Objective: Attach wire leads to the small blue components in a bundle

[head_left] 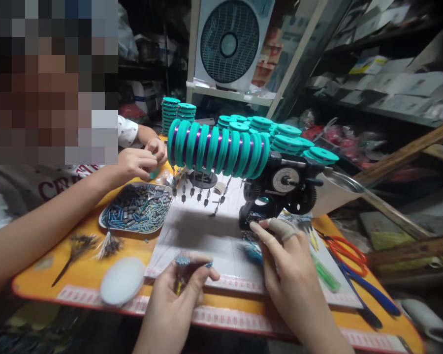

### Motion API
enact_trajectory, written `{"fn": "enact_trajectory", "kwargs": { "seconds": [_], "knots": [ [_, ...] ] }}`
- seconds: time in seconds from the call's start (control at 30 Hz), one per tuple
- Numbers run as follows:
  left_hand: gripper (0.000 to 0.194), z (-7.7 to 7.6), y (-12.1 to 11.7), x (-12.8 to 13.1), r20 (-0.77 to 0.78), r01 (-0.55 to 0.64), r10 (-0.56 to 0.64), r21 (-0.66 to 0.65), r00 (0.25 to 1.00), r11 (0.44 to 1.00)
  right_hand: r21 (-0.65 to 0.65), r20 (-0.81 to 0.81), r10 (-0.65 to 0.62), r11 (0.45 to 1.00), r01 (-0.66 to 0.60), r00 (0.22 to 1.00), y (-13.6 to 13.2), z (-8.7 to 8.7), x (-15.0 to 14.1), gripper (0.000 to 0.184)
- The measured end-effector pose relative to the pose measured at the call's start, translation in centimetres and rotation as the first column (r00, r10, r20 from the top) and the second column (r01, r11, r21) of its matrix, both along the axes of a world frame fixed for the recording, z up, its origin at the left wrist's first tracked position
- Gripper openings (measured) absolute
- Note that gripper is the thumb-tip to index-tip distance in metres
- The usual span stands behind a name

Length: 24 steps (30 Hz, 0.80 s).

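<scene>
Left hand (177,295) over front of white board (210,223), thumb and finger pinching small blue piece (208,264). Right hand (290,258), one finger wrapped, fingertips at dark parts (249,235) below machine (286,180); cannot tell if gripping. Green spools (216,147) lined up above board. Co-worker's hand (136,162) near tray (133,230).

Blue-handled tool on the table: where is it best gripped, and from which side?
Probably around both handles, with the right hand coming from the near right: they spread apart and point toward that edge of the table.
</scene>
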<state>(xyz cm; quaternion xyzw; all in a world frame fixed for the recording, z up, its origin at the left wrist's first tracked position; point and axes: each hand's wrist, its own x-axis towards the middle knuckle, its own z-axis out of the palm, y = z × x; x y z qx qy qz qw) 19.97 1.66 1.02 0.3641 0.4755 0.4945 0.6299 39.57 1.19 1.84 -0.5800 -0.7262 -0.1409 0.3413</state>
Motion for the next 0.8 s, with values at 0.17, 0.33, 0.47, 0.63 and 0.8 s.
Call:
{"fn": "enact_trajectory", "kwargs": {
  "seconds": [0.17,0.33,0.47,0.63,0.8],
  "knots": [
    [0.032,-0.1,0.3,-0.2,0.132,0.042,-0.049,0.056,0.990,0.998,-0.174,-0.269,0.242,0.940,-0.294,0.932,-2.3,0.3,-4.5,0.069],
    [0.030,0.1,0.6,-0.4,0.276,0.030,-0.042,0.046,0.960,0.998,-0.267,-0.422,0.224,0.895,-0.357,0.878,-2.3,0.0,-7.4,0.068],
    [0.034,0.7,-0.1,-0.4,0.375,-0.048,0.054,-0.025,0.925,0.999,-0.060,-0.499,0.237,0.950,-0.306,0.834,-1.7,-0.3,-8.0,0.040],
    [0.030,0.9,-1.0,-0.6,0.424,-0.009,0.040,-0.074,0.905,0.997,-0.025,-0.482,0.269,0.947,-0.320,0.834,-2.3,-0.2,-8.0,0.013],
    [0.035,1.5,-1.7,-0.5,0.424,-0.018,0.067,-0.118,0.903,0.993,-0.009,-0.511,0.307,0.932,-0.362,0.803,-3.0,0.0,-8.0,0.017]
  ]
}}
